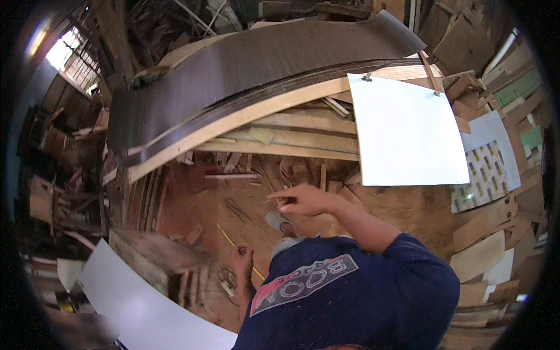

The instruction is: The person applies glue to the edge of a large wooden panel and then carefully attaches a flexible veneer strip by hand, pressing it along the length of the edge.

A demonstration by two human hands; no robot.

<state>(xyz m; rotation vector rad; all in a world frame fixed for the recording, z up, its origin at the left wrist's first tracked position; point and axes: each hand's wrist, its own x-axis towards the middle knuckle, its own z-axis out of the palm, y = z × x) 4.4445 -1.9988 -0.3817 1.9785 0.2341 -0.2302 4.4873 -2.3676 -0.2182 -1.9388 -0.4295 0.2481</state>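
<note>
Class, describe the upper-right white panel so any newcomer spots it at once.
Find the long brown sheet across the top. Below its right end is the panel: plain white, unlike the patterned sheet beside it, with two small clamps at its upper edge.

At your 12 o'clock, a dark sheet (pixel 245 64) shows a smooth satin sheen above pale wooden planks (pixel 309 123). The white panel (pixel 411 134) at your 2 looks smooth, its clips (pixel 366 77) metal; your navy shirt (pixel 402 291) at 5 is matt cloth.

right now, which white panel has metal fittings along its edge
The white panel at upper right, beyond the right hand: two metal fittings sit along its far edge. The lower-left white panel and pale right-side sheet show none.
</note>
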